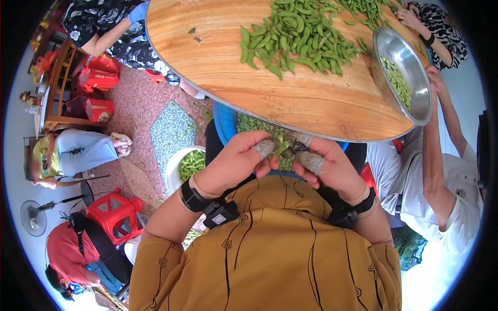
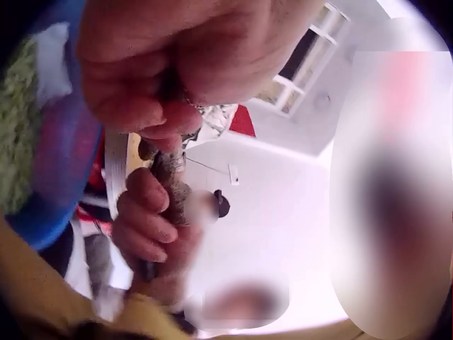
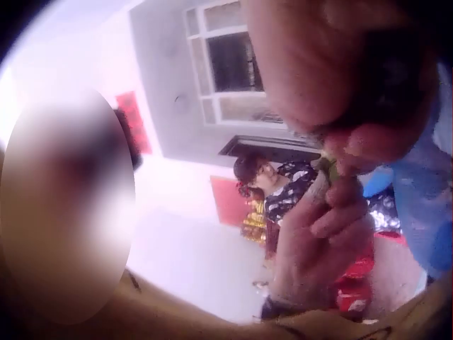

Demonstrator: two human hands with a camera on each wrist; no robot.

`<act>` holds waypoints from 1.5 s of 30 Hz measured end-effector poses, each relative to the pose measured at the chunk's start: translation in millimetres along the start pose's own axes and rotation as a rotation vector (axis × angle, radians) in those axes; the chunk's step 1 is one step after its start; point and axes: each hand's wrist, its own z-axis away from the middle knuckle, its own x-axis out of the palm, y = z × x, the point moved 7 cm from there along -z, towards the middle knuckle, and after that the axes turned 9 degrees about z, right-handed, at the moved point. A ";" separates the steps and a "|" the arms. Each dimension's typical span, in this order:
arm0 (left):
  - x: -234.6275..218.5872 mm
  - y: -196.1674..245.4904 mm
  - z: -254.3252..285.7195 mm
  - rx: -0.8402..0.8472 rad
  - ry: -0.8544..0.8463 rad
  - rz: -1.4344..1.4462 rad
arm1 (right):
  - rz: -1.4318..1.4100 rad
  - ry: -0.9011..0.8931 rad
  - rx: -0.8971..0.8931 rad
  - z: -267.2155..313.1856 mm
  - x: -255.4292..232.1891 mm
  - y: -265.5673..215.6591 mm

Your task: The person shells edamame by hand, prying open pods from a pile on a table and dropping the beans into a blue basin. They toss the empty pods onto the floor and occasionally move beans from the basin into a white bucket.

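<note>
Just below the middle of the head view, my left hand [image 1: 236,160] and my right hand [image 1: 324,163] meet thumb to thumb, both curled round one small green soybean pod [image 1: 280,149]. The cloth-wrapped fingertips [image 1: 266,148] pinch it from either side, so neither hand is open. In the wrist views the pod is mostly hidden behind my knuckles; a green scrap between the fingers is probably its end.

To do this well, I judge I should keep the pinch close to the seam, press with both thumbs, and hold the pod over the blue plastic basin of shelled beans [image 1: 226,122] right beneath my hands, so nothing drops to the floor.

Beyond it lies the round wooden tabletop [image 1: 290,98], carrying a heap of unshelled green pods [image 1: 295,33] at top centre and a tilted steel bowl [image 1: 415,65] at upper right.
</note>
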 end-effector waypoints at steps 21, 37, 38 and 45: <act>0.2 18.0 19.3 0.485 0.116 -0.808 | 1.142 0.338 -0.544 -8.5 16.9 -29.8; -53.1 -14.1 55.6 0.213 -0.019 -1.283 | 1.276 0.151 -0.291 -34.9 3.9 -42.6; -76.2 -28.6 64.4 0.040 0.089 -1.431 | 1.262 0.331 -0.363 -41.2 -3.3 -57.8; -50.1 12.3 55.7 0.239 0.221 -1.258 | 1.416 0.867 -0.443 -96.8 -29.5 -87.1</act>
